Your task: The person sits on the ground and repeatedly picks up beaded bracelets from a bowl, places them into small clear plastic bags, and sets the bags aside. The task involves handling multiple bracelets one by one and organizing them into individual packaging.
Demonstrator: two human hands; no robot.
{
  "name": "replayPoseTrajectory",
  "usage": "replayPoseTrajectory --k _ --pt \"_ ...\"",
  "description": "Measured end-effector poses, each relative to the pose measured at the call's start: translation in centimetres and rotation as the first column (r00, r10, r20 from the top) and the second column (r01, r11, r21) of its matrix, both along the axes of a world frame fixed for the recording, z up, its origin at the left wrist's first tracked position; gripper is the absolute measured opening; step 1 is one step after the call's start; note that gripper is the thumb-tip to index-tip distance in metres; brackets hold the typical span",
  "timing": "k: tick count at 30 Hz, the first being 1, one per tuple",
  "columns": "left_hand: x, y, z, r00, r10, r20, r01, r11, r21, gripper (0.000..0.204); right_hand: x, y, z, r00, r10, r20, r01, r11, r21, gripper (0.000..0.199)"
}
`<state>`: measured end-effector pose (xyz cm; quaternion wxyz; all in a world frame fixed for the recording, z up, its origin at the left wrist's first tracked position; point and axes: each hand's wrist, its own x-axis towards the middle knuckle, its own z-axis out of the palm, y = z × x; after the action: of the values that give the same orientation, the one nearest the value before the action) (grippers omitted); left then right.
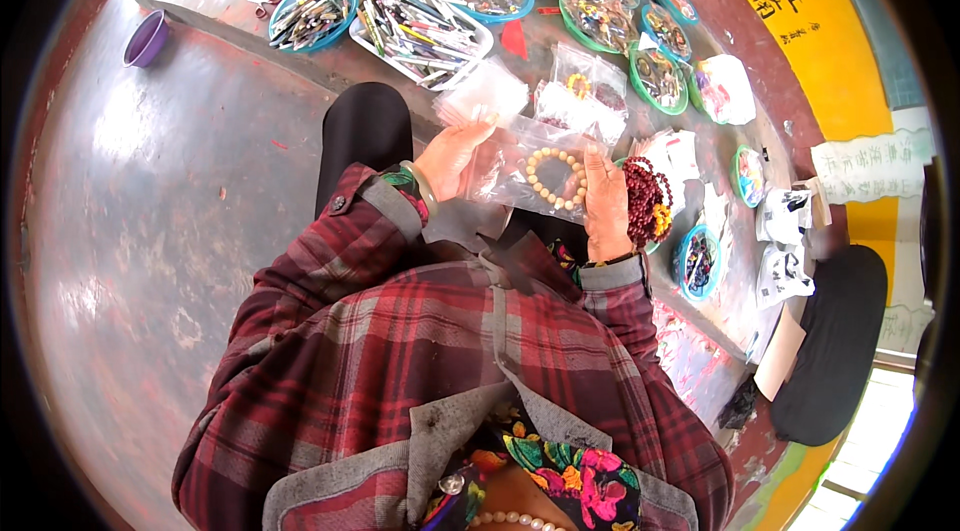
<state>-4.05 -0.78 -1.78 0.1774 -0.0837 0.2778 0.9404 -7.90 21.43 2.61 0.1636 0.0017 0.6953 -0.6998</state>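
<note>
A clear plastic bag [520, 176] is held between both hands.
Its cream bead bracelet [557, 179] lies between left hand [452, 156] and right hand [606, 199], each grip clamped on a bag edge.

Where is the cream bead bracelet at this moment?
In the head view, the cream bead bracelet sits inside a clear plastic bag held between the left hand and right hand, just left of a dark red bead strand.

Clear plastic bag [530, 176] with pale bead bracelet [557, 178] is being held between both hands. More clear bags [590, 86] are lying beyond. Yellow banner [800, 21] is lying along the right; white paper notices [870, 166] beside it.
</note>
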Motion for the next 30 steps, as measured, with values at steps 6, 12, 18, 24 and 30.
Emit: replayPoseTrajectory --k 6,12,18,24,30 --pt "0.1 -0.1 1.4 0.998 0.015 0.053 -0.014 0.999 -0.032 0.039 0.5 -0.2 0.0 0.982 0.093 0.163 -0.058 0.977 -0.203 0.023" --pt "-0.2 -1.1 0.7 0.998 -0.010 -0.060 -0.001 0.984 -0.178 0.037 -0.7 1.4 -1.7 0.938 0.269 0.220 -0.219 0.949 -0.229 0.018" --pt "-0.3 -1.1 1.0 0.999 0.038 0.028 -0.028 0.960 -0.278 0.035 -0.5 2.1 -0.3 0.915 0.289 0.280 -0.213 0.939 -0.272 0.022" --pt "-0.6 -1.7 -0.8 0.995 0.103 0.014 -0.092 0.935 -0.341 0.034 -3.1 3.5 1.2 0.954 0.140 0.264 -0.071 0.964 -0.255 0.022" --pt "-0.7 -1.8 -0.1 0.990 0.099 0.097 -0.060 0.937 -0.345 0.035 -10.0 4.7 0.1 0.972 -0.100 0.215 0.156 0.952 -0.263 0.018"
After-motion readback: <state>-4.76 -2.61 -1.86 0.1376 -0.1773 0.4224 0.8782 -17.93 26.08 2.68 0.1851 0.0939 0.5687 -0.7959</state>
